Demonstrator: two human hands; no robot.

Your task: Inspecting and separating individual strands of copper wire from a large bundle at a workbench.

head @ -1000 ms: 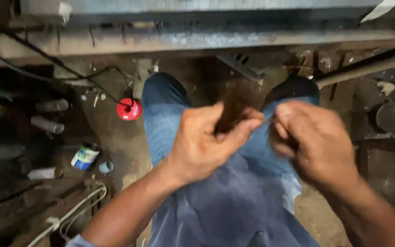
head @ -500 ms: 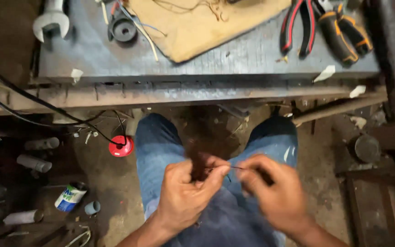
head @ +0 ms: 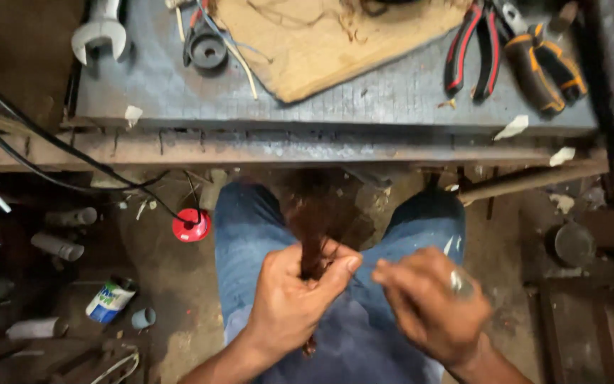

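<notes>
Listing from the far side, beyond both hands: a grey counter (head: 392, 99) carrying a tan board (head: 321, 43), red-handled pliers (head: 472, 50) and orange-and-black pliers (head: 545, 64) beyond the right hand, an open-ended spanner (head: 99, 32) and a small black round part (head: 207, 50) beyond the left hand. Scraps of pale paper (head: 513, 128) sit along the counter's near edge.

Floor, to the left of the left hand: a red round cap (head: 192, 225) with a black cable (head: 51, 142) running to it, grey tubes (head: 58, 245), a small can with a white-and-blue label (head: 109, 301). Floor, to the right of the right hand: a dark round lid (head: 574, 244).

Below the hands: the person's knees in blue jeans (head: 250, 235).

Left hand (head: 300, 299): closed in a fist around a dark brown bundle of strands (head: 312, 242), which sticks up above the fist and shows again just below it.

Right hand (head: 428, 306): fingers pinched narrow, thumb and forefinger meeting on a thin strand (head: 367, 267) that runs across to the left hand. A ring (head: 458, 283) shows on one finger.

Bundle position: inside the left fist, just left of the right hand, over the gap between the knees.
</notes>
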